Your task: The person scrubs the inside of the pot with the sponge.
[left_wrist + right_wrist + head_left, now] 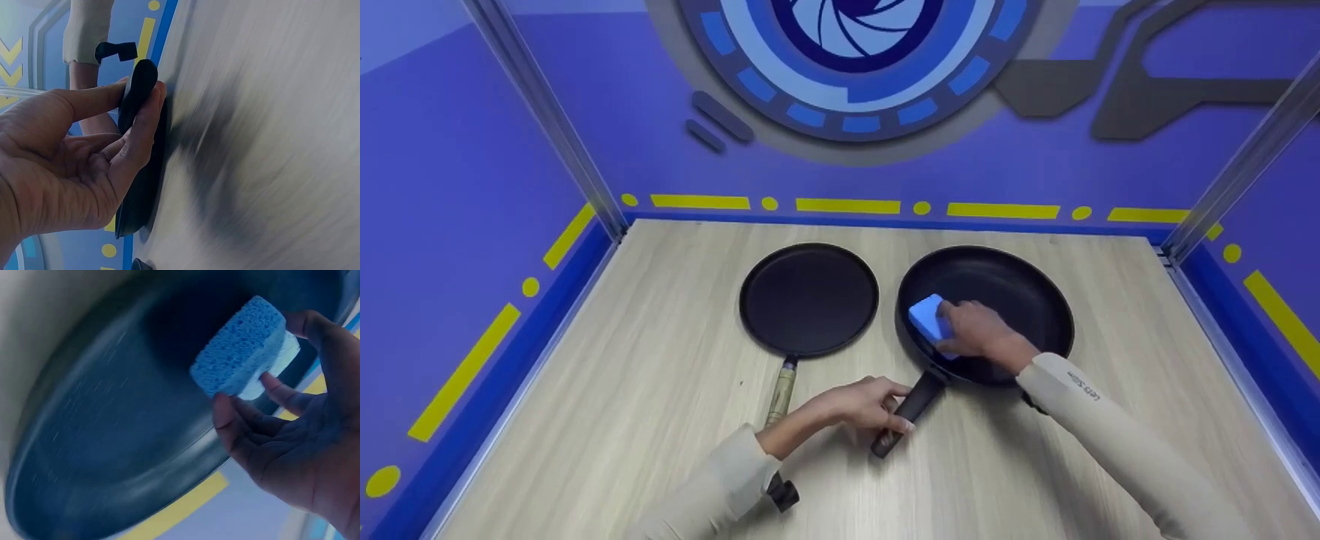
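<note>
A deep black frying pan lies at the right on the wooden table. My left hand grips its black handle between thumb and fingers; the left wrist view shows the handle end-on in that grip. Over the pan's left side, my right hand pinches a blue sponge. In the right wrist view the porous sponge is held by its edges, with a paler layer on one side. Whether it touches the pan's surface I cannot tell.
To the left lies a flat black griddle pan with a wood-patterned handle, partly behind my left forearm. Blue printed panels close off the back and both sides of the table.
</note>
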Demonstrator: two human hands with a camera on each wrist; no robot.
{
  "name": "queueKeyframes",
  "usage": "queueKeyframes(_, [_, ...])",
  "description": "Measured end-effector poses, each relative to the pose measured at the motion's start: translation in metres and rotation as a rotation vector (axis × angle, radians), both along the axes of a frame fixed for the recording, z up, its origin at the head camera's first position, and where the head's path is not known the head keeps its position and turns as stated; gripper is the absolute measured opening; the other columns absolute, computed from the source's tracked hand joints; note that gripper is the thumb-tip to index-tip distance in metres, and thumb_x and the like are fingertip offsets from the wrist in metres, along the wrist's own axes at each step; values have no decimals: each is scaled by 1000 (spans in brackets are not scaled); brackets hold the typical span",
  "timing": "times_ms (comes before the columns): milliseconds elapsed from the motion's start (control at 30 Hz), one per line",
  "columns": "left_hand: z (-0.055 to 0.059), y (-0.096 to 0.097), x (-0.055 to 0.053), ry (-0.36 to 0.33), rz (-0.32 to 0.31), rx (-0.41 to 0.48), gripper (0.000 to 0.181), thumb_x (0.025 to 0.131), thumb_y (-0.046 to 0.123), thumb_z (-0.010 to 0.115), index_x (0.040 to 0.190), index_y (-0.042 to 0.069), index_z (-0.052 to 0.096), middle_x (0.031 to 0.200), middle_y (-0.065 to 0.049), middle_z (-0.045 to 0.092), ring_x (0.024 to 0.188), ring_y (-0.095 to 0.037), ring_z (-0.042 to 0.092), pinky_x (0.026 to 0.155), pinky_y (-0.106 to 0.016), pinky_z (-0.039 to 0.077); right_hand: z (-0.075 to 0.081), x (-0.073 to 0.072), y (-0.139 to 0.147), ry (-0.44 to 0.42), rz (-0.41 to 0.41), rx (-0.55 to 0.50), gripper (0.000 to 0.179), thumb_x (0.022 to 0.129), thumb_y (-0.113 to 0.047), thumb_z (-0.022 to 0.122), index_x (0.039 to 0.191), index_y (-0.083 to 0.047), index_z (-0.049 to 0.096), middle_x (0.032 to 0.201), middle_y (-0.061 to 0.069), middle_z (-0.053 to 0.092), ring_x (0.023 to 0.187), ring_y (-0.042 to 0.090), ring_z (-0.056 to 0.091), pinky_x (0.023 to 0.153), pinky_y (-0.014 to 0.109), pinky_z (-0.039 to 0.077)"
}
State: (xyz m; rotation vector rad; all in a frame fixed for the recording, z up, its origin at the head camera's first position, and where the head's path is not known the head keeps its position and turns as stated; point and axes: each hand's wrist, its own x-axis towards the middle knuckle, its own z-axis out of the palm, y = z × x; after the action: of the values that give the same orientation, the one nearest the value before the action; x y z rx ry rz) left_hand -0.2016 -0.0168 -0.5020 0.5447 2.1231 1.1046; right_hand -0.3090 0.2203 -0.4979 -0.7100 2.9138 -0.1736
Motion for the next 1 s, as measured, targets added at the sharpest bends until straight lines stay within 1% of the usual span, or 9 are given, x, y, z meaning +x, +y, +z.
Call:
queueKeyframes(100, [1,0,-1,-7,-2,-3,59,94,18,76,148,11,54,93,-12,79,67,-5,62,63,-17,44,5,9,-6,-65,3,-45,54,87,-33,78,125,1,61,75,7,61,69,23,60,69,44,55])
queueKeyframes(200, [2,0,-1,-9,-2,-12,60,94,18,76,149,11,53,88,-8,78,66,-5,62,63,-17,43,13,13,-3,-174,15,-75,53,89,-35,74,128,-1,62,68,-1,52,62,14,50,64,35,48])
queueKeyframes(300, [2,0,-2,2,-5,-18,59,94,18,76,148,11,54,86,-6,77,66,-5,62,64,-17,43,22,13,6,-293,40,-96,50,88,-34,72,127,-4,64,78,-1,57,67,12,51,66,29,44])
queueKeyframes(500, [2,1,-2,24,-5,-39,57,93,19,76,146,11,56,93,-7,77,70,-5,61,67,-17,43,41,14,35,-588,56,-144,52,89,-35,72,132,-8,66,92,0,64,77,11,57,72,28,49])
queueKeyframes(667, [1,1,-2,20,2,-44,63,93,19,76,150,8,51,89,-9,77,68,-5,59,67,-17,41,58,14,60,-783,31,-98,54,93,-33,71,139,-6,62,76,-7,52,72,9,48,74,27,48])
queueKeyframes(733, [1,1,-1,18,0,-42,64,94,18,75,151,7,49,88,-10,77,68,-4,58,68,-16,41,64,14,68,-819,19,-39,54,93,-33,70,140,-7,62,71,-7,47,73,9,47,77,28,48])
queueKeyframes(833, [0,1,-1,16,-4,-37,64,94,18,75,151,6,49,88,-10,77,67,-4,59,70,-16,41,74,14,79,-817,2,64,53,91,-34,71,138,-10,65,83,-5,56,85,11,52,86,36,54])
queueKeyframes(933, [0,2,0,9,-1,-31,64,94,18,75,151,6,49,90,-11,78,67,-4,60,71,-15,41,84,16,88,-739,-25,171,50,87,-34,74,131,-11,70,110,4,68,104,19,61,94,49,56])
queueKeyframes(1000, [-1,2,0,5,1,-26,63,94,17,75,151,6,50,92,-12,78,67,-4,60,70,-15,41,90,18,93,-647,-50,241,45,83,-33,76,122,-11,74,118,8,70,105,24,63,90,53,56])
